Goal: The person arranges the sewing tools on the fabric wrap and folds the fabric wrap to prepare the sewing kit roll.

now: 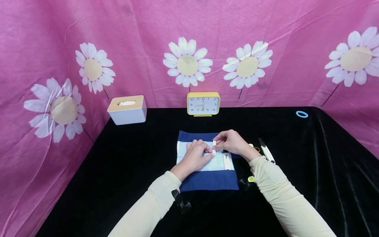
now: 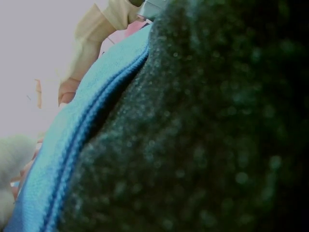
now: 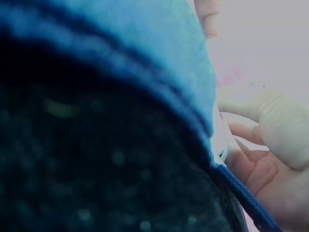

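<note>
A navy and pale-blue cloth roll [image 1: 208, 180] with pockets lies spread on the black table. My right hand [image 1: 231, 141] pinches a small, narrow white piece [image 1: 214, 144] upright over the pale middle band; its exact kind is too small to tell. Beside its lower end, my left hand [image 1: 195, 154] rests on the cloth, thumb and index finger pinching at the pocket edge. Another pale flat item [image 1: 226, 162] sits in a pocket at the right. The cloth's stitched edge [image 2: 72, 145] crosses the left wrist view, and a navy cord [image 3: 248, 198] runs from its corner in the right wrist view.
Right of the cloth, partly behind the right forearm, lie a white-handled tool with a dark tip [image 1: 267, 153] and a small yellow-green item [image 1: 251, 179]. A yellow clock [image 1: 203, 103] and a tissue box [image 1: 128, 113] stand at the back; a blue ring [image 1: 302, 114] lies far right.
</note>
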A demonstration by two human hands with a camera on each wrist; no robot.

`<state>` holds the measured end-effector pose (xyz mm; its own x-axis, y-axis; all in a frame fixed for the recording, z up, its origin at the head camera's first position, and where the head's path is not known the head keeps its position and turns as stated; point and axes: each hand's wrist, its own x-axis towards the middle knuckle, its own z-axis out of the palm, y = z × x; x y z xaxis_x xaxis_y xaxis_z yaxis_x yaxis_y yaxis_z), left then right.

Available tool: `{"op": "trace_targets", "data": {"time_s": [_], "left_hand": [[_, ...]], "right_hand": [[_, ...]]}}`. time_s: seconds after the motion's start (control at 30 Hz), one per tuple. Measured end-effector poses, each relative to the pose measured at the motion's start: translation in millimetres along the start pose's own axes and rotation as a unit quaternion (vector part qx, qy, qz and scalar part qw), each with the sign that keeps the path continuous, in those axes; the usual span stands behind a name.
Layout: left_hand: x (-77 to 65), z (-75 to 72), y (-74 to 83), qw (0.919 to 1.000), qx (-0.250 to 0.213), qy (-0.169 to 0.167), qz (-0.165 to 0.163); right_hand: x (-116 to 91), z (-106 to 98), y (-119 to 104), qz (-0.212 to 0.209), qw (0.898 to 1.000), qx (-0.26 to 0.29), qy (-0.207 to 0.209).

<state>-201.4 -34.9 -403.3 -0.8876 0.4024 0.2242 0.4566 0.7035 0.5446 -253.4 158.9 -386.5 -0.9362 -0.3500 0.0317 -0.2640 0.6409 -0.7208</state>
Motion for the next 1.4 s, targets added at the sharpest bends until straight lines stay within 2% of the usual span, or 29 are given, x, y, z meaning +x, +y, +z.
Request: {"op": "trace_targets", "data": {"time_s": [0.33, 0.67, 0.87, 1.1, 1.4], "left_hand": [[-0.8, -2.0, 0.3, 1.0, 0.005, 0.0, 0.004], [-1.3, -3.0, -1.6, 1.0, 0.004, 0.0, 0.002], [-1.7, -3.0, -2.3, 0.9999, 0.009, -0.004, 0.004], [0.1, -1.7, -1.0, 0.9993, 0.027, 0.009, 0.026], [2.0, 0.6, -1.7, 0.9984, 0.041, -0.004, 0.037]], "right_hand": [[0.5, -1.3, -0.8, -0.001, 1.0, 0.003, -0.026], [2.8, 1.5, 0.2, 0.011, 1.0, 0.012, 0.005], [3.1, 2.0, 0.3, 0.001, 1.0, 0.013, 0.019], [2.5, 0.1, 1.0, 0.008, 1.0, 0.007, 0.011], [2.5, -0.2, 5.0, -0.013, 1.0, -0.027, -0.001]]}}
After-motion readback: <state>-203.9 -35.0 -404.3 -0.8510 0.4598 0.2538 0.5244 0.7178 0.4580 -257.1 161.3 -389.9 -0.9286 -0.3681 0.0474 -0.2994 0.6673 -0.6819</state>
